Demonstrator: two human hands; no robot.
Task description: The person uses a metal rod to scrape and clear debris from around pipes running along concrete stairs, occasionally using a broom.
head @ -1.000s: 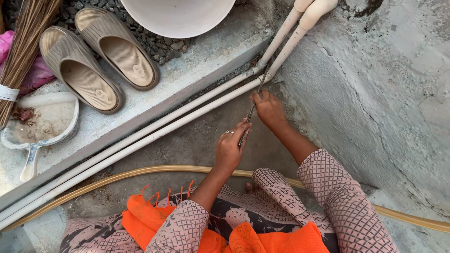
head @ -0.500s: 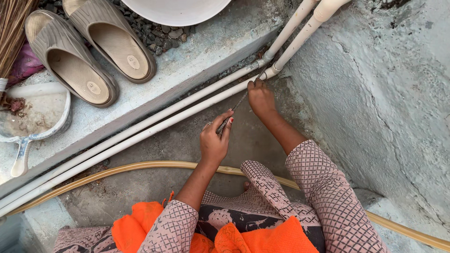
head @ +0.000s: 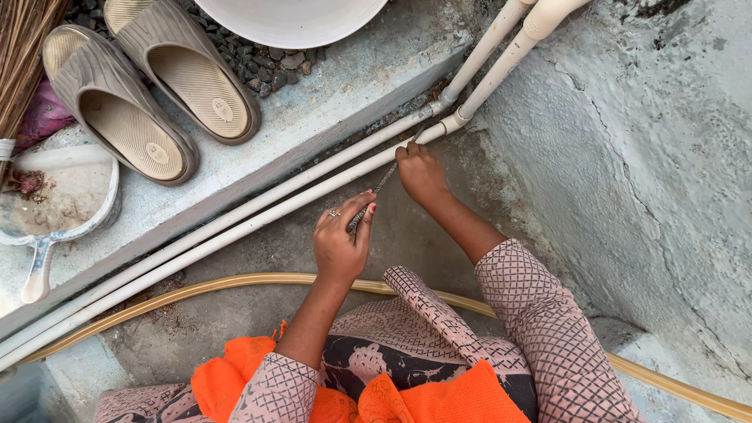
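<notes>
Left hand: our left hand (head: 342,244) sits at the centre of the frame, fingers curled and pressed together, pinching the lower end of a thin grey braided cord (head: 374,196).
Right hand: our right hand (head: 419,172) is just above and to the right, fingers closed on the cord's upper end, touching the lower white pipe (head: 235,231) near its joint.
Cord: it runs taut and slanted between our two hands, just below the pipe (what it is made of we cannot tell).
Pipes: two white pipes lie side by side, crossing from the lower left to the upper right, where both bend upward.
Hose: a yellowish hose (head: 204,286) curves across the lower part of the frame, under our arms.
Ledge: a concrete ledge (head: 329,94) fills the upper left, bearing a pair of grey-brown slippers (head: 149,86).
Upper left edge: a broom (head: 23,55) and a dirty pale dustpan (head: 55,204).
Top centre: the rim of a white basin (head: 294,19).
Right: a cracked pale wall (head: 642,157).
</notes>
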